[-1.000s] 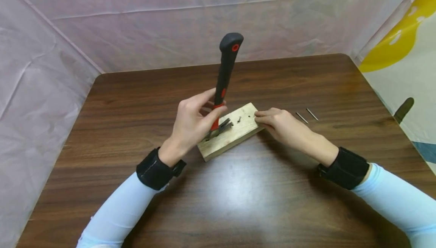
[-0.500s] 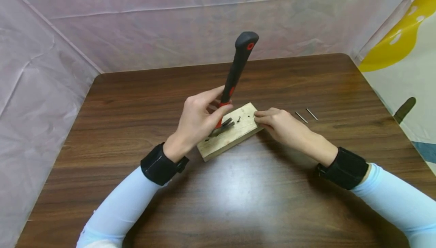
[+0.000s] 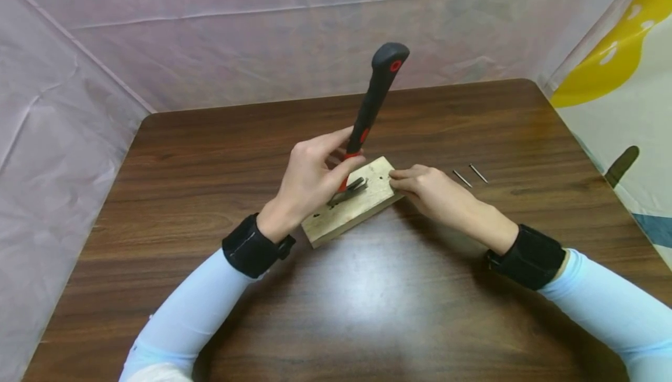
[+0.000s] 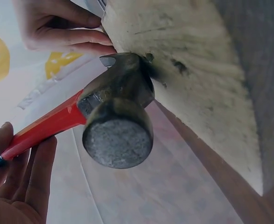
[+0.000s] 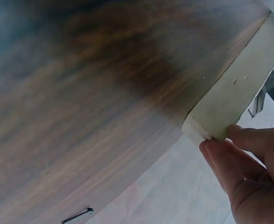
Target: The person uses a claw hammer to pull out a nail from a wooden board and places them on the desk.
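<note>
My left hand (image 3: 315,169) pinches a claw hammer (image 3: 374,102) low on its black and red handle, which stands up and leans to the right. The hammer's head rests on a pale wooden block (image 3: 336,224), its claw pointing toward the block's right end, right at a small nail (image 3: 366,181) in the top face. In the left wrist view the round striking face (image 4: 118,142) looks toward the camera, and dark holes (image 4: 179,66) mark the wood. With thumb and fingers, my right hand (image 3: 433,192) grips the block's right end.
Two loose nails (image 3: 462,178) lie side by side on the brown wooden table (image 3: 210,195), right of the block. A pale sheet (image 3: 236,55) hangs behind the table's far edge. Black bands (image 3: 257,246) wrap both wrists.
My left hand has shifted the hammer to the right along the block, bringing its claw up to the nail, and the handle leans further right. The right hand and block stay in place.
</note>
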Tool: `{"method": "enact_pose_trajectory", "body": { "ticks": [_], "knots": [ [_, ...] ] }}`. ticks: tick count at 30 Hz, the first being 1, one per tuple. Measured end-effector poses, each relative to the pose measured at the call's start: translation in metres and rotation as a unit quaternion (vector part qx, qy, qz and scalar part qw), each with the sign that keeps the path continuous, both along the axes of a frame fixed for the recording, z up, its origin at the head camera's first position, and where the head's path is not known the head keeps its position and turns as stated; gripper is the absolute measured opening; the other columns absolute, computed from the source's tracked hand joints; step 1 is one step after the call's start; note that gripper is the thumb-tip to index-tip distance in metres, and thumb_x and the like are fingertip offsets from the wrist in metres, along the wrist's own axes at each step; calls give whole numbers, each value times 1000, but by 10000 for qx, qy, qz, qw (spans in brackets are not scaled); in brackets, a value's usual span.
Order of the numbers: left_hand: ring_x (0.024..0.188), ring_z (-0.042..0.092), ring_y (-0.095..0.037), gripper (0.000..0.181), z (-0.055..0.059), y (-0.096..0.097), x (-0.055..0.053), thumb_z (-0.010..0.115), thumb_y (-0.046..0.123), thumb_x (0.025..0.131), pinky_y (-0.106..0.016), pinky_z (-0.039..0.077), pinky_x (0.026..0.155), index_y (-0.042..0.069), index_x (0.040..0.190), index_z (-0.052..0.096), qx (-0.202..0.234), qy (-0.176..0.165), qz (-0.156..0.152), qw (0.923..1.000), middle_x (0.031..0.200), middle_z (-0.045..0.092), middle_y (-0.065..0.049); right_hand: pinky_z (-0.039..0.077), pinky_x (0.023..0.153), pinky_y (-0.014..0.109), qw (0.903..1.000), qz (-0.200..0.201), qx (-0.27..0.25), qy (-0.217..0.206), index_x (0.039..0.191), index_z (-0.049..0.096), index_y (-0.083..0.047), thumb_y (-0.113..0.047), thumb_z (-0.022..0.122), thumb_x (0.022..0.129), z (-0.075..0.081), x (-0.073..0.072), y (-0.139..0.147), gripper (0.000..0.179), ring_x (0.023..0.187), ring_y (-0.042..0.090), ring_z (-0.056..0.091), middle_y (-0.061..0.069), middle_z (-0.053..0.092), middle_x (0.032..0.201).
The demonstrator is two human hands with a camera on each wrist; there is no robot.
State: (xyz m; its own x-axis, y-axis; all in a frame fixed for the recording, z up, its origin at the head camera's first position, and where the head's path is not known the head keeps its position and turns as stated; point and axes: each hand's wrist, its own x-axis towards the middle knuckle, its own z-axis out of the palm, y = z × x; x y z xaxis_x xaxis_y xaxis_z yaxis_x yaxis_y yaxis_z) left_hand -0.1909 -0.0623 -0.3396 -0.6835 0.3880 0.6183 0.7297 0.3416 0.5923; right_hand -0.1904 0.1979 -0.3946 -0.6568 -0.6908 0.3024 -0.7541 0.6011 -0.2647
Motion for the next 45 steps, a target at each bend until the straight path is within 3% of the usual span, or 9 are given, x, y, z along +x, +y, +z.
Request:
{"method": "enact_pose_trajectory", "body": {
  "ticks": [10,25,45],
  "knots": [
    [83,72,-15,42,3,4,-3,81,8,90,-21,59,68,0,130,68,-164,32,45,9999,96,75,-8,60,87,46,10000,-6,-5,0,117,74,6,9,72,90,1,0,0,27,107,37,68,22,68,125],
    [85,72,-16,44,4,9,-6,81,9,90,-23,59,69,0,132,67,-241,-184,38,9995,99,75,-9,60,87,47,10000,-59,9,-38,116,74,6,10,72,90,2,1,-1,26,106,37,68,22,68,125],
    [84,71,-15,38,-1,14,-8,81,7,90,-21,59,68,0,126,69,11,50,12,10000,96,75,-9,59,87,47,10000,-20,-24,47,116,75,6,11,71,89,-1,0,0,27,107,38,68,22,69,125]
  ]
}}
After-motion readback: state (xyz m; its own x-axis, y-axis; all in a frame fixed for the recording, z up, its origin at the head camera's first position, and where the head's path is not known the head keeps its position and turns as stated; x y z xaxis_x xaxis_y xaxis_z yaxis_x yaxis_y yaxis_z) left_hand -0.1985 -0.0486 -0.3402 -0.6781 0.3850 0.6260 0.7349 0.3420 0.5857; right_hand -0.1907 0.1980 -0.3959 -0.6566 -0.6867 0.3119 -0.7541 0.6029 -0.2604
